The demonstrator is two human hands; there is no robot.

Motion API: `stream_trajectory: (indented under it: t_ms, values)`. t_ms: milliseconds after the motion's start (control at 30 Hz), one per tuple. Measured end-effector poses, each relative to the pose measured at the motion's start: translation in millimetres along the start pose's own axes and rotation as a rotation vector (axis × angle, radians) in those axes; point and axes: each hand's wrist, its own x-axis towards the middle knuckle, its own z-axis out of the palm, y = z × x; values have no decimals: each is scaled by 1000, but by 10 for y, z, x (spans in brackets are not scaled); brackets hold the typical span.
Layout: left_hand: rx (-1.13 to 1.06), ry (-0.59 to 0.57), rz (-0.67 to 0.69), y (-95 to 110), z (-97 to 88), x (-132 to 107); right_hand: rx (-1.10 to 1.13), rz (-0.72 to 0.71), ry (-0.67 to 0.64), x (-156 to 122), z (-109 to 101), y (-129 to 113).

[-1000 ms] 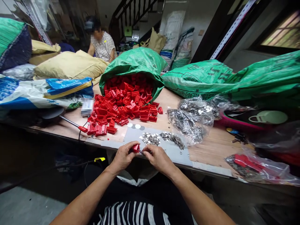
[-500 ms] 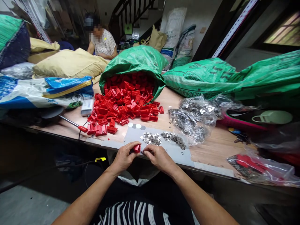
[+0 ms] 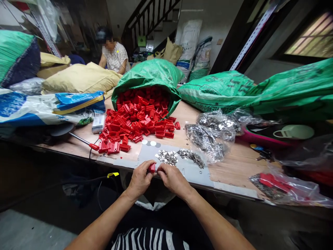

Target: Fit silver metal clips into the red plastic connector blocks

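Note:
My left hand [image 3: 140,180] pinches a small red plastic piece [image 3: 152,168] at the table's near edge. My right hand [image 3: 173,179] is closed against the same piece, fingertips touching it; whether it also holds a metal part is hidden. Just beyond my hands lie two small heaps of silvery metal bits [image 3: 168,157] on a grey sheet [image 3: 194,170]. A big pile of red plastic pieces [image 3: 135,123] spills out of an open green sack [image 3: 151,74] further back.
Clear bags of metal parts [image 3: 210,133] lie to the right, green sacks [image 3: 260,92] behind them. A red-handled tool [image 3: 84,141] and blue-white bags [image 3: 49,106] sit left. Another person [image 3: 113,55] sits at the far end. A bag with red parts [image 3: 281,187] is at right.
My hands have drawn closer together around the red piece. The view has tilted slightly; nothing else on the table has moved.

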Motion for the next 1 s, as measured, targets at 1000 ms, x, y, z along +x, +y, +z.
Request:
stream_trajectory:
  t_ms: [1000]
  values:
    - [-1617, 127, -743, 401, -78, -212, 296, -100, 80, -192, 44, -137]
